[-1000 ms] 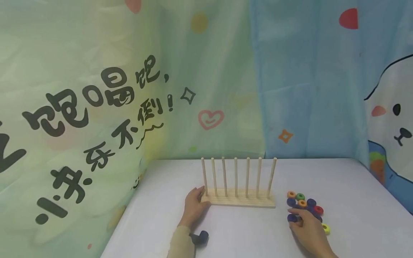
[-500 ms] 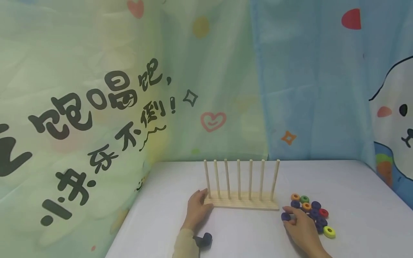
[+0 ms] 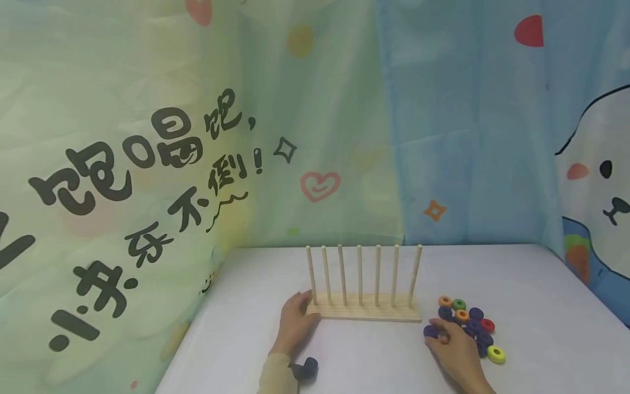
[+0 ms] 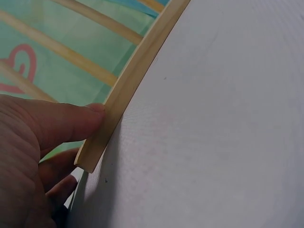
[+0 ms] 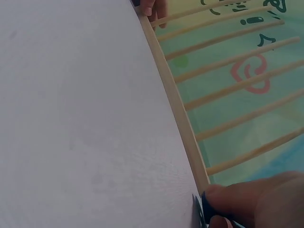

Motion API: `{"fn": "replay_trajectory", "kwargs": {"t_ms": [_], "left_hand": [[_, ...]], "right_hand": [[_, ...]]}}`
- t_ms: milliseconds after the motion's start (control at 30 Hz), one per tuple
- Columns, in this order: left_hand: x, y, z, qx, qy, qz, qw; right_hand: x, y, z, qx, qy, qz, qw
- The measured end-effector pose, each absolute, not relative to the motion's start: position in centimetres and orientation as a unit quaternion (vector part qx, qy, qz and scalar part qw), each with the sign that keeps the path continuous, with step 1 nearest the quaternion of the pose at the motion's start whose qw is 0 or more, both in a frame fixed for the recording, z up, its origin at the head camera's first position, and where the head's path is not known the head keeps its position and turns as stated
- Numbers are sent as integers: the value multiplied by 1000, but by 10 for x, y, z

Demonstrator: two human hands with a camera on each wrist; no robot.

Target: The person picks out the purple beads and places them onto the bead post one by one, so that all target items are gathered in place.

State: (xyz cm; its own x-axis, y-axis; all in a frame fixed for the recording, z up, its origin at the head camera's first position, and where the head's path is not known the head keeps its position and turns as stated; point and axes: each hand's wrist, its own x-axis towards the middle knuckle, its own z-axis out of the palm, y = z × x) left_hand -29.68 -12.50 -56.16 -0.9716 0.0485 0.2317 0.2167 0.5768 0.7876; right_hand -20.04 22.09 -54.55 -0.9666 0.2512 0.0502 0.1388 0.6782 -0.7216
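Observation:
A wooden rack [image 3: 364,312] with a row of several upright pegs stands on the white table. My left hand [image 3: 294,323] grips its left end; in the left wrist view the thumb [image 4: 88,118] presses the base's front edge, with fingers behind. To the right of the rack, my right hand [image 3: 456,347] pinches a dark blue ring [image 3: 430,331] between thumb and fingers. That ring is only partly seen at the bottom of the right wrist view. Beside and behind this hand lie loose wooden rings, including a yellow ring [image 3: 496,354], a red ring [image 3: 487,325] and a green ring [image 3: 459,304].
More dark blue rings [image 3: 484,339] and an orange ring [image 3: 461,315] lie in the same cluster, partly hidden by the right hand. The white table [image 3: 374,361] runs back to a printed curtain [image 3: 320,109]. A dark wrist device [image 3: 306,369] is on the left forearm.
My right hand has drawn the dark blue ring leftward out of the cluster, uncovering more rings behind it. The left hand stays at the rack's end, and the rack has not moved.

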Motion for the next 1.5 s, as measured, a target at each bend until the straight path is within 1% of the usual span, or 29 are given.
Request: {"fn": "replay_trajectory", "kwargs": {"t_ms": [200,300,433,600,833,967,1133,1300,1500], "left_hand": [[-296,-125,-561,-93,-884,-442,123],[-297,-125,-561,-88,-886,-442,111],[-300,-125,-563,-80,-895,-430,92],[-302,-124,-565,-81,-902,-414,96],[-301,-124,-563,-89,-896,-424,99],[-302,-124,-565,-90,-899,-417,101],[-303,-123,-565,-101,-903,-403,109],[-303,-124,-566,-101,-905,-398,109],[-302,-125,-565,-96,-904,-404,104]], "right_hand": [[-199,222,-546,-112,-912,388,69],[-198,221,-545,-110,-907,401,68],[-197,219,-542,-102,-903,410,80],[-198,215,-539,-97,-903,406,97],[-203,211,-538,-109,-899,417,81],[-206,205,-541,-106,-893,429,86],[-209,196,-539,-72,-888,439,114],[-215,184,-534,-41,-889,438,130],[-221,170,-527,-23,-890,438,127]]}}
